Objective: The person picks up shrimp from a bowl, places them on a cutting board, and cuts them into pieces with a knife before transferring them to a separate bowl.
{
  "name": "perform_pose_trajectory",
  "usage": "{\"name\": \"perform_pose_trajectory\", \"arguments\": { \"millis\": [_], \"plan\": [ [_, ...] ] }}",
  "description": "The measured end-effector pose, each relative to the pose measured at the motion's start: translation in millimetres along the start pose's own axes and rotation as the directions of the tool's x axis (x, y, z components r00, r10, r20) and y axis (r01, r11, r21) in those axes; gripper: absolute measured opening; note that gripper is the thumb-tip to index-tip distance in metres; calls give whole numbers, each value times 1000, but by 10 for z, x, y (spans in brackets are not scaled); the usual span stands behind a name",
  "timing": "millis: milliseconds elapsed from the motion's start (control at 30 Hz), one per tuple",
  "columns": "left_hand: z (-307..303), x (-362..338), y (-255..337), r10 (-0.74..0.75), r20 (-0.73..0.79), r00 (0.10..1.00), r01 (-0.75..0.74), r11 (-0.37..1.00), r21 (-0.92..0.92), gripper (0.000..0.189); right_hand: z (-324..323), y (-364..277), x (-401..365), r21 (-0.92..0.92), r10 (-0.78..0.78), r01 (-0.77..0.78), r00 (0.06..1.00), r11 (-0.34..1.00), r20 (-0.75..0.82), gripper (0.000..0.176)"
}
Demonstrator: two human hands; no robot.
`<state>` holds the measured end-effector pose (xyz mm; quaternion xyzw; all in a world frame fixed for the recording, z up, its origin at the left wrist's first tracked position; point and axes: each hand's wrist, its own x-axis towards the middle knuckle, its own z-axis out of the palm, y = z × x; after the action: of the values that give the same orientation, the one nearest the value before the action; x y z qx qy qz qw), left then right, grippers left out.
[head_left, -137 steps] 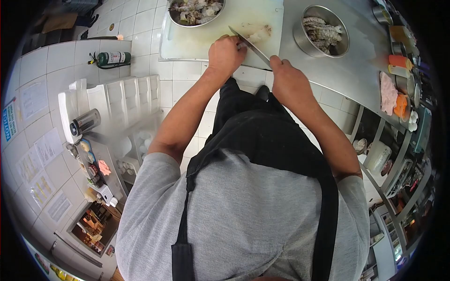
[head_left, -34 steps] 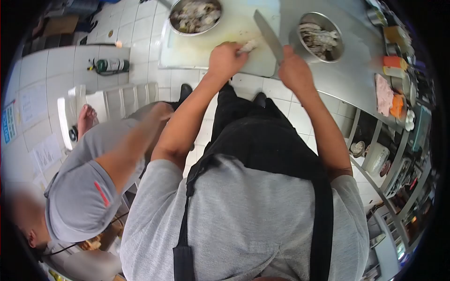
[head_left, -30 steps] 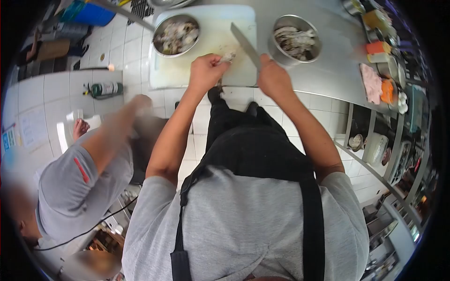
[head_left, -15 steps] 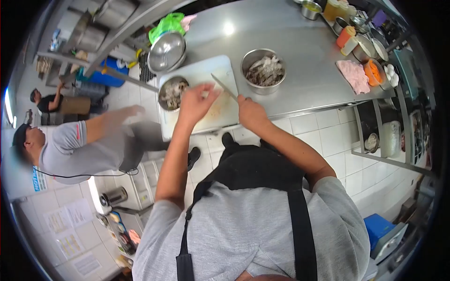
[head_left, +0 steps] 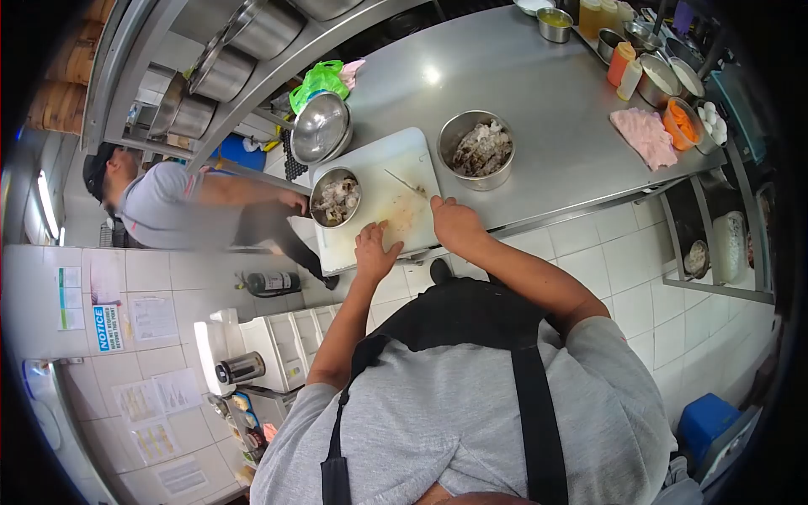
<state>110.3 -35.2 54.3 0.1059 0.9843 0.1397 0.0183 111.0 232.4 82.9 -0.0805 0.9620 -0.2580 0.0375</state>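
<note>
My right hand (head_left: 457, 225) is closed around the handle of a knife (head_left: 406, 182). The blade points away to the left over the white cutting board (head_left: 396, 151). My left hand (head_left: 376, 252) rests near the board's front edge, fingers extended and thumb apart. By its fingertips is a small pale brownish piece (head_left: 384, 225), too small to name. A metal bowl (head_left: 336, 222) of greyish, wet-looking pieces, possibly shrimp, sits on the board's left side. To the right of the board, a larger metal bowl (head_left: 474, 175) holds similar greyish pieces.
Upturned metal bowls (head_left: 320, 126) and a green plastic bag (head_left: 318, 84) lie behind the board. A pink cloth (head_left: 644, 139), an orange container (head_left: 680, 124) and sauce bottles (head_left: 621, 63) stand at the right. A co-worker (head_left: 181, 198) is at the left, beside a shelf with pots (head_left: 265, 29).
My left hand has come down from above the board to its front edge. The knife has lowered toward the board. The co-worker has moved farther up the view, and my view has shifted.
</note>
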Motion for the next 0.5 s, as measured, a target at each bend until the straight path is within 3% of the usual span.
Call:
{"name": "perform_pose_trajectory", "arguments": {
  "millis": [167, 233, 267, 300, 367, 433, 500],
  "plan": [
    [-99, 44, 71, 1, -16, 1000, 0, 998, 62, 67, 0, 21, 24, 38, 1, -1, 1000, 999, -21, 19],
    [-220, 263, 56, -27, 60, 998, 33, 993, -112, 55, 18, 55, 18, 46, 3, 0, 999, 999, -47, 19],
    [-295, 372, 156, -26, -57, 998, 11, 970, -242, 43, 37, 53, 18, 34, -2, 3, 999, 999, -37, 19],
    [-459, 517, 361, -10, -53, 999, -3, 968, -250, 43, 47, 47, 23, 19, -8, 8, 1000, 1000, -30, 19],
    [-718, 813, 691, 157, -259, 953, -222, 944, -243, 38, 42, -6, 2, -12, -7, 7, 1000, 1000, -18, 20],
    [-769, 1152, 960, 397, -271, 877, -453, 870, -194, 40, -13, 8, 70, -63, -21, 20, 1000, 998, -11, 21],
    [-682, 1405, 1192, 562, -156, 812, -583, 794, -172, 41, 36, -18, 76, -109, -73, 72, 997, 991, -8, 25]
  ]
}}
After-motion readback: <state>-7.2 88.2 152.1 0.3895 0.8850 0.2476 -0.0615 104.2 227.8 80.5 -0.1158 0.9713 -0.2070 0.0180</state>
